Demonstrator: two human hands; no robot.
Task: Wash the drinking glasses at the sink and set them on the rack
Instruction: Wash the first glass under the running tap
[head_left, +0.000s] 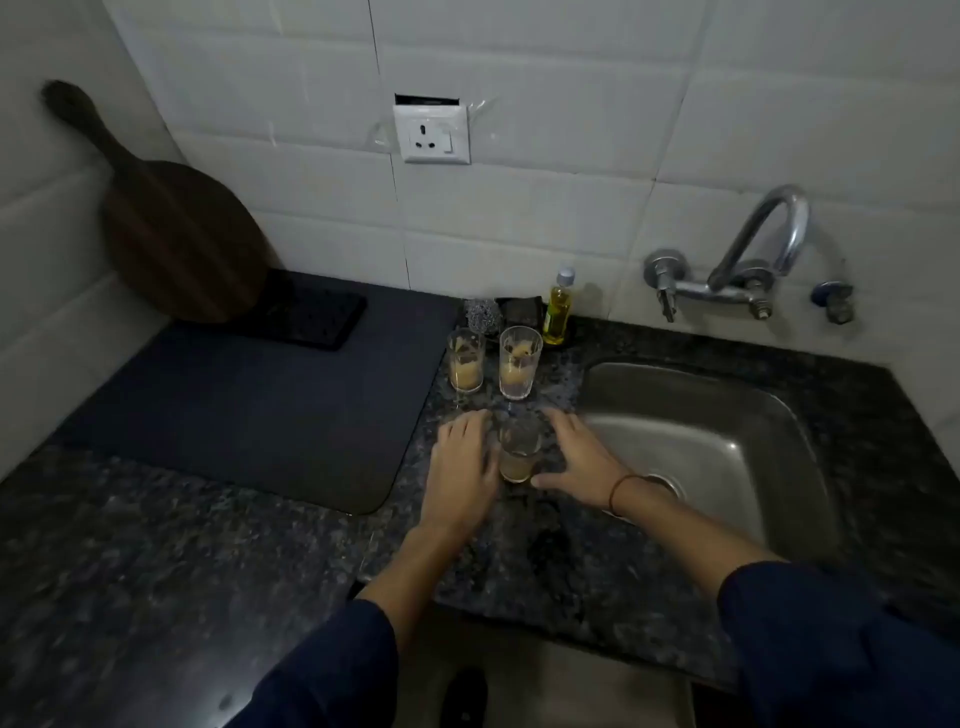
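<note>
Left hand (462, 467) and right hand (582, 462) flank the near glass (519, 452), both open flat, nothing gripped yet — a hasty grab could knock it into the sink (701, 415).

The white tiled wall (545, 62) carries a socket (432, 134). The speckled granite counter (156, 571) lies in dim light.

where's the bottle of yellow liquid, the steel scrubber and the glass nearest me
bottle of yellow liquid (557, 317): head view, on its yellow body
steel scrubber (482, 313): head view, middle of the wire ball
nearest glass (519, 457): head view, on its side wall
</note>
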